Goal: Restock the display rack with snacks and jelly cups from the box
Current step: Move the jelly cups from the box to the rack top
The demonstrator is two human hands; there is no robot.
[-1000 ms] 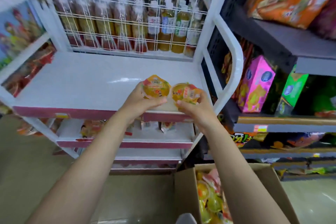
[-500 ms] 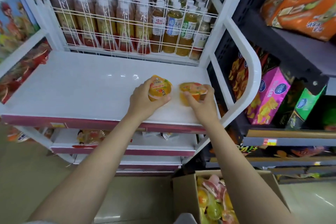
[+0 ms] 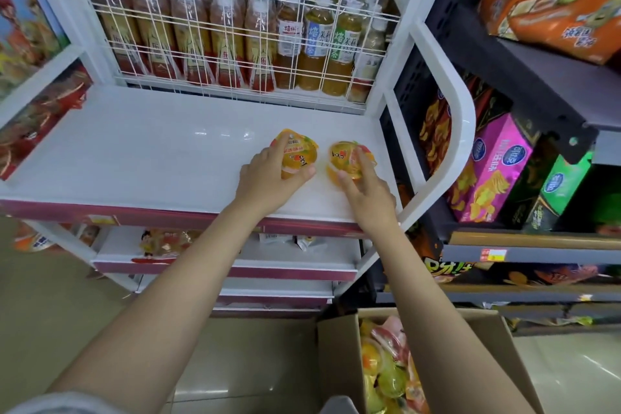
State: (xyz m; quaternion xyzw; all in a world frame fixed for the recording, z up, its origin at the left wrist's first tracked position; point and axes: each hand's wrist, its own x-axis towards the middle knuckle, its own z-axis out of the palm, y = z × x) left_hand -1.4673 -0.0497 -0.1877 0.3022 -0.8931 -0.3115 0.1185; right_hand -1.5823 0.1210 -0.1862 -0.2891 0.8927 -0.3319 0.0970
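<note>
Left hand (image 3: 268, 183): we grasp the left jelly cup (image 3: 297, 155), fingers over its lid and thumb curled against its near side.
Right hand (image 3: 366, 188): we grasp the right jelly cup (image 3: 346, 160), fingers lying over its top and front.
Jelly cups: we see both orange cups on the top shelf (image 3: 134, 158) of the display rack (image 3: 460, 131), just beside each other with a narrow gap between them, toward the shelf's right end and nearer its front edge than its back. We cannot tell whether the left cup rests fully on the shelf.
Display rack: we note a white frame with a wire grid (image 3: 235, 27) along the back edge of the top shelf; lower shelves (image 3: 235, 259) hold a few small packets.
Bottles (image 3: 312, 44): we see rows of drink bottles standing behind the wire grid.
Box (image 3: 339, 360): we locate an open cardboard box on the floor below the rack's right end, holding more jelly cups and wrapped snacks.
Adjacent shelving (image 3: 537, 77): we see dark shelves to the right of the rack, carrying a pink carton (image 3: 487, 171) and orange snack bags (image 3: 554, 10).
</note>
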